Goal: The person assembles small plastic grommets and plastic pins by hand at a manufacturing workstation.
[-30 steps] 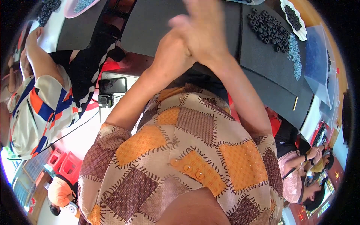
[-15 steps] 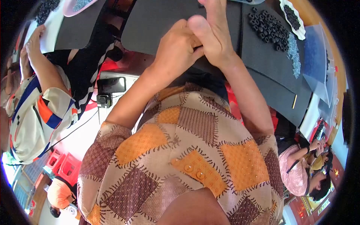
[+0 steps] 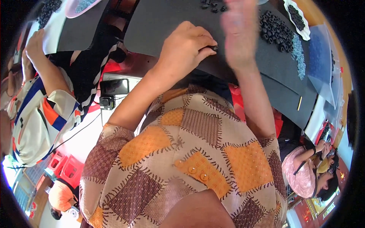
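My left hand (image 3: 188, 47) is closed in a pinch over the grey mat, and the end of a black bead (image 3: 215, 48) sticks out between thumb and forefinger. To its right, apart from it, my right hand (image 3: 240, 36) is raised and smeared by motion, so its fingers cannot be made out. Just right of that hand lies a heap of black ring-shaped beads (image 3: 276, 33). Tiny light-blue beads (image 3: 299, 57) form a strip along the heap's right side. Several loose black beads (image 3: 213, 7) lie at the far edge, beyond my hands.
A white scalloped dish (image 3: 305, 35) of black beads and a clear plastic box (image 3: 322, 57) stand at the right. A thin gold stick (image 3: 299, 103) lies on the dark mat (image 3: 273, 68). At the left are a phone (image 3: 115, 86) and a person (image 3: 45, 117) seated close by.
My hands were together and have parted. The right hand has moved away to the right, uncovering the bead in the left hand's pinch and the loose beads at the far edge.
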A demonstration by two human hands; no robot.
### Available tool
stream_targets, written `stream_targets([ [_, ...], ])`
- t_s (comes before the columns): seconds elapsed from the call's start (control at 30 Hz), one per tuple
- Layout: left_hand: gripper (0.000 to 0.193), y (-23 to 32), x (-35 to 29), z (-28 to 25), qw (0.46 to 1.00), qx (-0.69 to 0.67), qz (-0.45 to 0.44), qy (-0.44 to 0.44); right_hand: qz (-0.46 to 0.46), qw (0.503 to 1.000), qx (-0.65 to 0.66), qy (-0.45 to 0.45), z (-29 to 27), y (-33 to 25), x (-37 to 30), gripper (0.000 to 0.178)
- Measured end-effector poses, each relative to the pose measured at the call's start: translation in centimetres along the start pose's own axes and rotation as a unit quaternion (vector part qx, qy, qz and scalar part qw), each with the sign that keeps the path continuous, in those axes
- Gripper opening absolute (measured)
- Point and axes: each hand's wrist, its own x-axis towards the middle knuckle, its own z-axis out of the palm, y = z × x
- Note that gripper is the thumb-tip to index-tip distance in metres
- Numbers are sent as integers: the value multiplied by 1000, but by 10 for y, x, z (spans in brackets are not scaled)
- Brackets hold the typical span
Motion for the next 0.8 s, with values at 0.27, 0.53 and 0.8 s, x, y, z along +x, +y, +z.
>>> stream_targets([
  [0.27, 27, -3, 12, -1, 996, 4, 50, -70, -3, 996, -87, -6, -43, 33, -54, 25],
  [0.53, 22, 3, 15, -5, 759, -592, -225, -150, 43, 999, 9, 25, -33, 10, -59, 26],
  [0.8, 24, 9, 11, -8, 784, -573, -220, -97, 32, 997, 33, 65, -30, 14, -62, 20],
])
